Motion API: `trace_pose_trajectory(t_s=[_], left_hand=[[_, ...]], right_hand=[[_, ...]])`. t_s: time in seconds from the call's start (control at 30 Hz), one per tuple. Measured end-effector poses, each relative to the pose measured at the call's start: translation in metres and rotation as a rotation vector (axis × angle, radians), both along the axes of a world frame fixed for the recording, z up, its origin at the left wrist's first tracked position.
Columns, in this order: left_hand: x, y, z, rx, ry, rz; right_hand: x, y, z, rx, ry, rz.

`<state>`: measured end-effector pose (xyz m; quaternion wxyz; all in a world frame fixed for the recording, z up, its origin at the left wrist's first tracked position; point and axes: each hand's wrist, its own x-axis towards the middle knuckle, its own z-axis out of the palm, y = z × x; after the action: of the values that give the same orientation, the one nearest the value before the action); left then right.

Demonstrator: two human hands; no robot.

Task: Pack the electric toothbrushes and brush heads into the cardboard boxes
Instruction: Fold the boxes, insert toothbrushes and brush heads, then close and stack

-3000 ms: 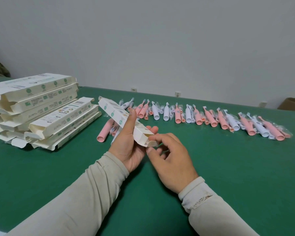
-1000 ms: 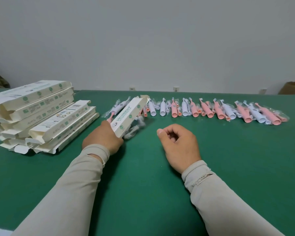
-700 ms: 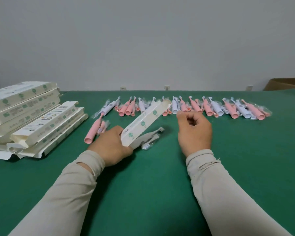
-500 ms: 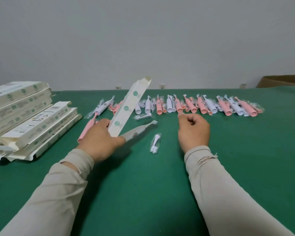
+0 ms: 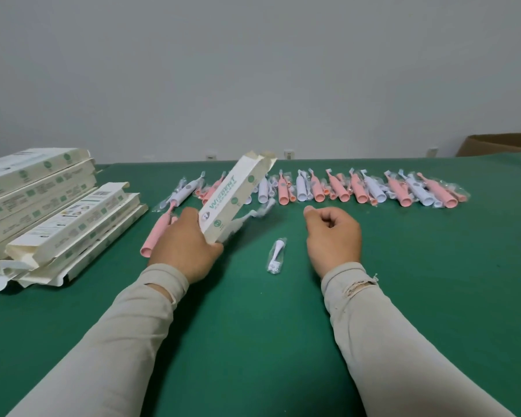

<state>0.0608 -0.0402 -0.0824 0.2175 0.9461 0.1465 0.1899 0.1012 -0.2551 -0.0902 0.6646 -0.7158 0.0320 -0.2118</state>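
My left hand [image 5: 184, 242] grips the near end of a long cream cardboard box [image 5: 234, 196], which tilts up and away with its far flaps open. A white toothbrush [image 5: 253, 214] in a clear wrapper lies partly behind the box. A wrapped white brush head [image 5: 276, 256] lies on the green table [image 5: 253, 326] between my hands. My right hand [image 5: 333, 236] rests on the table with curled fingers and holds nothing. A row of pink and white toothbrushes [image 5: 373, 191] runs across the far side. One pink toothbrush [image 5: 155, 236] lies left of my left hand.
A stack of cream boxes [image 5: 51, 212] with open flaps sits at the left edge of the table. A brown carton [image 5: 500, 144] stands beyond the far right corner. A grey wall closes the back.
My left hand has lowered and turned the box, so its printed face shows. The white toothbrush has shifted behind it. My right hand has stayed curled and drawn slightly nearer.
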Motion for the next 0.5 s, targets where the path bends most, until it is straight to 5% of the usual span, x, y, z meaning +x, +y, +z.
trace_pose_trajectory(t_s=[0.5], left_hand=[[-0.005,-0.007,0.0,-0.384,-0.156,0.008]], right_hand=[[0.008,-0.016,0.003,0.034,0.162,-0.064]])
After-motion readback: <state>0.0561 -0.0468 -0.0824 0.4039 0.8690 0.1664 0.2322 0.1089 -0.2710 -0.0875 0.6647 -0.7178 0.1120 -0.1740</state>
